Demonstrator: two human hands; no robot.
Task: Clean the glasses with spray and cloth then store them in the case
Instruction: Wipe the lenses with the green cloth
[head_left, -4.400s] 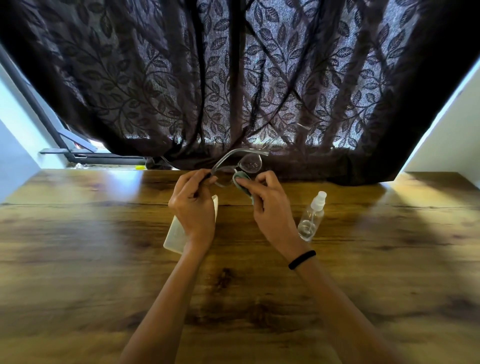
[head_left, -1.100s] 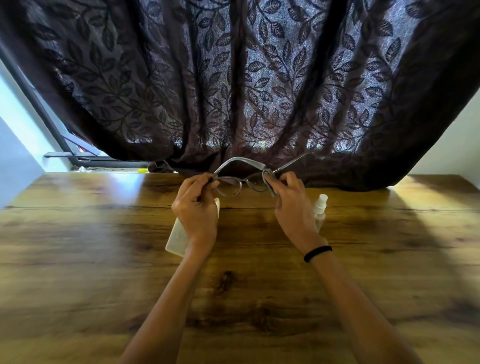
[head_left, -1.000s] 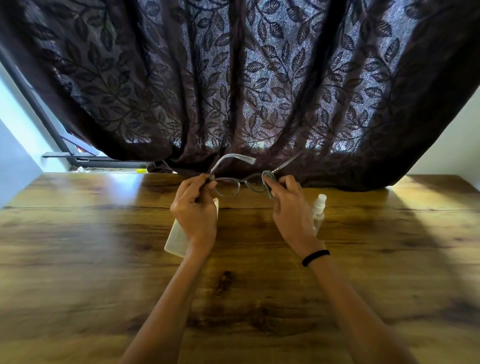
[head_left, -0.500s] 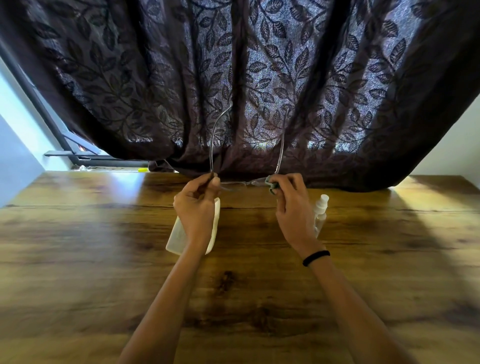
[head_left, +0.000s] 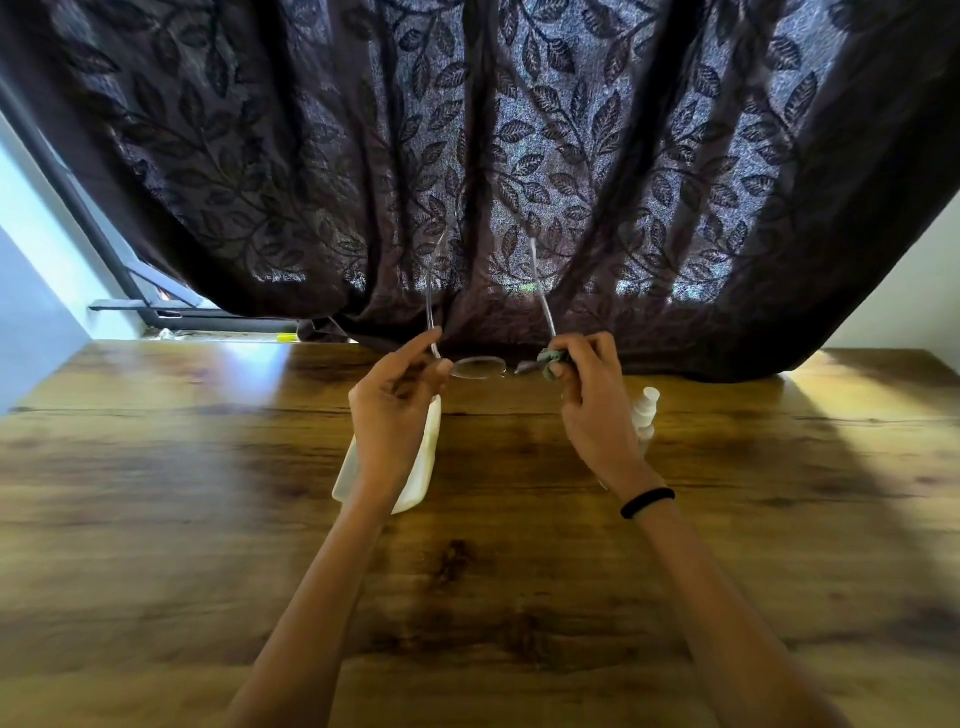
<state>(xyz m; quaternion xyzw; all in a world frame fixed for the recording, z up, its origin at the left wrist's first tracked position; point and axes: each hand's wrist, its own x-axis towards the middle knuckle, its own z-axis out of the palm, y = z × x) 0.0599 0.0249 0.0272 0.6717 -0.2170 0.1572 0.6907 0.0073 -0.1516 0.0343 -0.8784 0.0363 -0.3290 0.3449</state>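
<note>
Pinching the light, fragile glasses (head_left: 478, 367) by both frame ends above the table's (head_left: 156, 493) far edge, left hand (head_left: 395, 410) bare, right hand (head_left: 592, 395) through the soft cloth (head_left: 549, 359), best gripped at hinges, never lenses.

Setting: a room in a home, at a table placed against a window. Indicators: a wooden table (head_left: 156, 519) with a visible grain and knots; a dark sheer curtain (head_left: 519, 156) with a leaf pattern, hanging down to the far edge of the table; daylight passing through the fabric; a dark window frame (head_left: 119, 306) at the left; plain pale walls (head_left: 893, 296) at both sides.
</note>
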